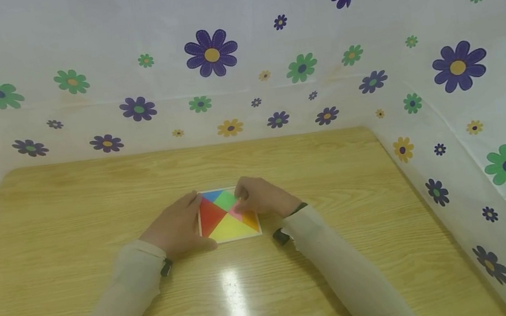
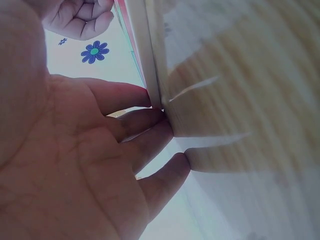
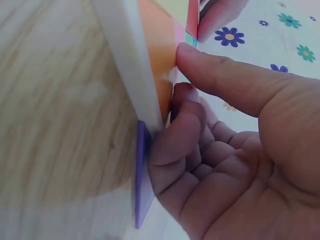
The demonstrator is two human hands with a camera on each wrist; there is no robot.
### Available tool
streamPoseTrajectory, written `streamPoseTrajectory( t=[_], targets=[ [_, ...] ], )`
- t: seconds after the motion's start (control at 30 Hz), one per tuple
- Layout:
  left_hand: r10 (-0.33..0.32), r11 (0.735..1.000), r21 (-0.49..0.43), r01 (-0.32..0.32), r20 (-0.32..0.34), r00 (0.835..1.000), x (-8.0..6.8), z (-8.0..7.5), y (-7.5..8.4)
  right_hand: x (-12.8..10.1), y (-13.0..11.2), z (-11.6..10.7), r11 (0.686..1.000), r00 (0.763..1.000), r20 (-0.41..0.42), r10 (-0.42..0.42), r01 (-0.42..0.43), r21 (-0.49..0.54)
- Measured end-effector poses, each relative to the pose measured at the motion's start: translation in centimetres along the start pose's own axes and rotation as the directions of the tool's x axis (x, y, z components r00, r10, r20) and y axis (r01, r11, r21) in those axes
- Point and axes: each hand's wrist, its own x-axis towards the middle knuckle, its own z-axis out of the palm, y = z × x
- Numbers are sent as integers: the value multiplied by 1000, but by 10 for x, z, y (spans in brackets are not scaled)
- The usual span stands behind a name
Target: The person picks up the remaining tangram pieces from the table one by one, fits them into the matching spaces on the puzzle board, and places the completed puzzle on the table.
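Observation:
A square tangram [image 1: 231, 228] in a pale frame lies on the table, its red, yellow, blue, green, pink and orange pieces showing. My left hand [image 1: 177, 228] spans its left side, with the thumb at the near edge; in the left wrist view the fingers [image 2: 157, 187] are fairly straight and touch the tray's side and the table. My right hand [image 1: 263, 194] covers the upper right corner with curled fingers. Its thumb [image 3: 215, 70] touches the tangram near the pink piece. Beside the frame, a purple triangle [image 3: 145, 185] shows partly behind the curled fingers; I cannot tell whether they grip it.
The wood-grain table [image 1: 93, 196] extends around the tangram, with a bright light reflection [image 1: 237, 306] in front. A white sheet with printed flowers [image 1: 211, 53] rises behind the table and along its right side. Dark bands [image 1: 282, 236] show at both wrists.

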Motion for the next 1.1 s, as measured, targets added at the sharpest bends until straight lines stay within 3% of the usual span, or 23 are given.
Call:
streamPoseTrajectory(
  t=[0.27, 0.53, 0.83, 1.1],
  targets=[
    [-25, 1000, -17, 25, 13, 1000, 1, 1, 0, -1, 20, -11, 994, 998, -19, -56, 57, 94],
    [-27, 1000, 3, 27, 10, 1000, 3, 5, -3, -18, 36, -31, 992, 972, -236, -3, 32, 118],
    [-46, 999, -17, 47, 9, 999, 2, 3, -2, -24, 44, -35, 999, 961, -277, 10, -21, -35],
    [-48, 999, -8, 48, 12, 999, 2, 3, -1, -29, 42, -36, 996, 963, -267, 40, -60, -67]
  ],
)
